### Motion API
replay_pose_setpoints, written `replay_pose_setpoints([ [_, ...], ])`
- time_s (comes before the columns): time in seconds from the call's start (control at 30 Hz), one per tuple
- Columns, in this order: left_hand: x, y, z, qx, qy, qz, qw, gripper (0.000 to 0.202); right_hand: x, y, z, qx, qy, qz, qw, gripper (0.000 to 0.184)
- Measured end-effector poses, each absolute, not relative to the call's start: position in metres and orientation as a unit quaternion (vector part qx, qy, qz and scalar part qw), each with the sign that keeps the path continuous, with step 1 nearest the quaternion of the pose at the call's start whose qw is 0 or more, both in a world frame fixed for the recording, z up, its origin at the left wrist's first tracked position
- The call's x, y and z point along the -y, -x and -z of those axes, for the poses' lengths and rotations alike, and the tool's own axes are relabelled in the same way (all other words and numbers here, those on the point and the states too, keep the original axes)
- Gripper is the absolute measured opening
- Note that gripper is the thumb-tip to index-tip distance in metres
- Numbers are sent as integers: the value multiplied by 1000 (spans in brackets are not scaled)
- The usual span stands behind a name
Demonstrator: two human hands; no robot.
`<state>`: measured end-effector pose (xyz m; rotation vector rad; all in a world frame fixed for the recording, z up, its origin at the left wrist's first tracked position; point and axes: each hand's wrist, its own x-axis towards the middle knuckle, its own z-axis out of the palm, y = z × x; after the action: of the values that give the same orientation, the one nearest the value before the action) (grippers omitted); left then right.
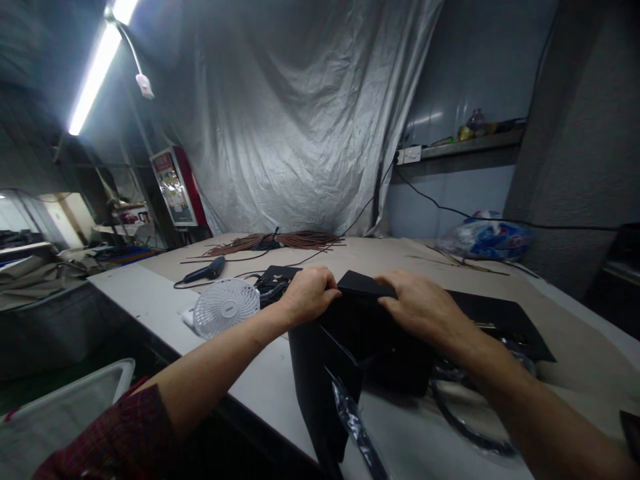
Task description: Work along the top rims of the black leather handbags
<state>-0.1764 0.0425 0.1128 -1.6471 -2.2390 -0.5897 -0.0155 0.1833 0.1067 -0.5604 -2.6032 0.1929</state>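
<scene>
A black bag [320, 373] with stiff flat panels stands at the table's near edge, its dark inside facing me. My left hand [311, 293] is closed on its upper edge at the left, thumb pressed against the fingers. Across from it, my right hand [415, 303] pinches the top edge of the same bag. A strap wrapped in clear plastic [355, 427] hangs down the bag's front. To the right lies another black bag piece [505, 313], partly hidden by my right forearm, with a plastic-wrapped handle [465, 420] in front of it.
A white fan [227, 308] stands left of my left hand, near a black corded hand tool [205, 270]. Behind lies a bundle of brown strips [295, 241]. A blue and white plastic package [490, 237] sits at back right. A white bin [65, 413] is at lower left.
</scene>
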Motion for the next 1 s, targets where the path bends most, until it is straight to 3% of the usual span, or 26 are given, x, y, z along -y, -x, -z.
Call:
replay_pose_setpoints([
  [0.2, -39, 181, -111, 769, 580, 232, 132, 11, -164, 47, -110, 968, 168, -102, 158, 24],
  [0.47, -15, 195, -111, 760, 571, 278, 137, 28, -185, 64, -105, 959, 173, -145, 174, 21],
  [1.0, -15, 189, -118, 809, 523, 245, 111, 6, -187, 64, -105, 956, 162, -173, 172, 22],
])
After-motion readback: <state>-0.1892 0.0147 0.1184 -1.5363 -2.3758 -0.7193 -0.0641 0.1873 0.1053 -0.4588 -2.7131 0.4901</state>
